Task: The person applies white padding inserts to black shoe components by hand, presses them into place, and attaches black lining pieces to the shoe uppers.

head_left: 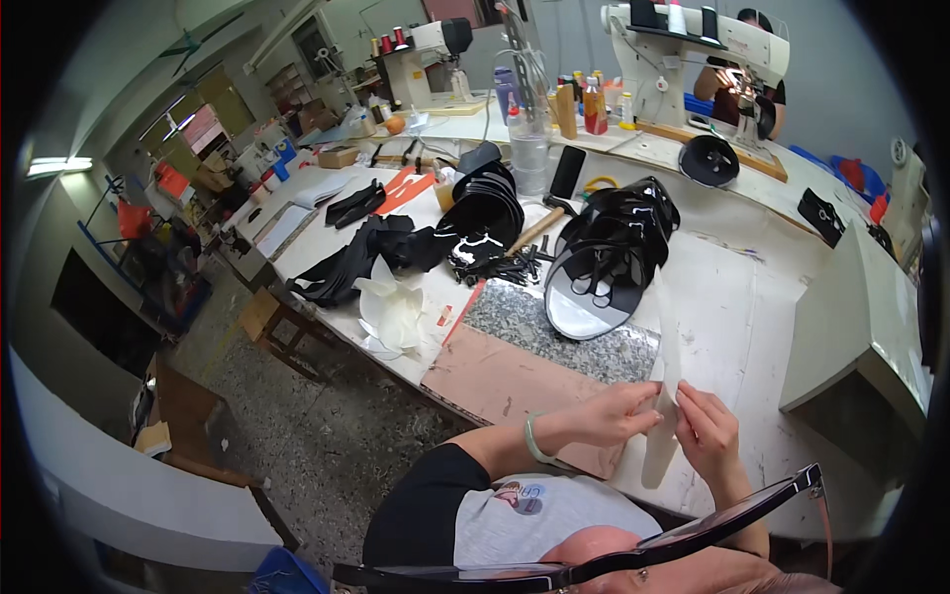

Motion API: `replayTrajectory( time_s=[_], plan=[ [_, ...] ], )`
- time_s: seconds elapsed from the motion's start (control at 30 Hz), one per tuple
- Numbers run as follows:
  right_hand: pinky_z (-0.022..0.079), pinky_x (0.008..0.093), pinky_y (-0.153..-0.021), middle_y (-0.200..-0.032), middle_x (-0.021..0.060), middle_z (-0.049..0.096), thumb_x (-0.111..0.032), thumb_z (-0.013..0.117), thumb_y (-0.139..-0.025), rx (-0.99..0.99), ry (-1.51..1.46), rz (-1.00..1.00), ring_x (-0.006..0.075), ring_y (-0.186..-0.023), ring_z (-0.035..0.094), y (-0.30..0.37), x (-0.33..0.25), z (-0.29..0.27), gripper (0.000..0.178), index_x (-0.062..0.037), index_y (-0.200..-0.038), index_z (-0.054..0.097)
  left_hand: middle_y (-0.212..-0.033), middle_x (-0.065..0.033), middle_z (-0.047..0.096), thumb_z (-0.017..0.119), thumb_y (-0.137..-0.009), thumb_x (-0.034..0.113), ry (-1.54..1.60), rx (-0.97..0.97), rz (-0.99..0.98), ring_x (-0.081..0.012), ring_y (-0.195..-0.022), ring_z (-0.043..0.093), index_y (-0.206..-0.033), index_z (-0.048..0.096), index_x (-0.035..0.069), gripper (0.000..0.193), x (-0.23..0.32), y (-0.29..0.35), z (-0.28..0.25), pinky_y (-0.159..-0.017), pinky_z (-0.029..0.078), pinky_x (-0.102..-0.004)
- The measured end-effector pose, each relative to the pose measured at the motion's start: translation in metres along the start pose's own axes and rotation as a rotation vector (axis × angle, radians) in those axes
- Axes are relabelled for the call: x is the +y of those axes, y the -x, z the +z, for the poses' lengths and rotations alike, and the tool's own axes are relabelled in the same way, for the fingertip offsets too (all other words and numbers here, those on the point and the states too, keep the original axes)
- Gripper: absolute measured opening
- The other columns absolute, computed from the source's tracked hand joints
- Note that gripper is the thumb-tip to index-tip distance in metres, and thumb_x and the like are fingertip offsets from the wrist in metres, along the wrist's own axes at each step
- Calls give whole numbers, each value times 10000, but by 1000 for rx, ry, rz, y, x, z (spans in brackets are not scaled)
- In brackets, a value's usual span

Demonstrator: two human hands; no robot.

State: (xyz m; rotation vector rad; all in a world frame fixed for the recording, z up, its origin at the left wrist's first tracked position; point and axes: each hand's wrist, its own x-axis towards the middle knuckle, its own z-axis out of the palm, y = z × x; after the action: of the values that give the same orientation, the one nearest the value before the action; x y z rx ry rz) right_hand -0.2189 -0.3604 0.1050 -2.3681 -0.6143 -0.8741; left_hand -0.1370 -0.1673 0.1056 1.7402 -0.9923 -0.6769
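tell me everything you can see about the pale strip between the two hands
The pale strip is off-white, long and narrow, and looks thin, like paper or plastic sheeting; its exact material is unclear. It runs nearly vertically in the picture, its upper end tapering and its broader lower end extending below the fingers. The left hand and right hand hold it from either side near its middle. It appears in front of the worktable; whether it touches that is unclear.

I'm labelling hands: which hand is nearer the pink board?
Left. The left hand is by the right end of the pink board; the right hand farther right, beyond the pale strip.
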Motion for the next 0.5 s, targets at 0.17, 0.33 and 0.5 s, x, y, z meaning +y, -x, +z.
replayTrajectory(
  time_s=[0.17,0.33,0.5],
  plan=[
    [530,334,-618,-886,147,659,81,630,-674,129,152,70,283,-750,648,-10,17,-51,203,17,-866,622,-726,-137,592,518,-829,39,-65,81,97,-156,-631,580,-1080,562,-5,258,-18,-18,-6,-576,471,-325],
    [495,286,-700,-879,147,655,9,551,-803,511,299,487,206,-771,631,58,19,-176,105,63,-859,621,-891,-41,650,521,-825,-1,291,7,-149,-107,-765,605,-1192,552,-7,368,-41,-14,-38,-664,514,-277],
    [412,221,-567,-784,38,610,-59,579,-852,620,95,953,79,-621,513,184,43,-239,163,53,-936,662,-1043,-114,629,525,-839,-30,666,212,-119,-183,-901,633,-1212,519,-43,373,-46,-33,-52,-780,521,-273]
  ],
)
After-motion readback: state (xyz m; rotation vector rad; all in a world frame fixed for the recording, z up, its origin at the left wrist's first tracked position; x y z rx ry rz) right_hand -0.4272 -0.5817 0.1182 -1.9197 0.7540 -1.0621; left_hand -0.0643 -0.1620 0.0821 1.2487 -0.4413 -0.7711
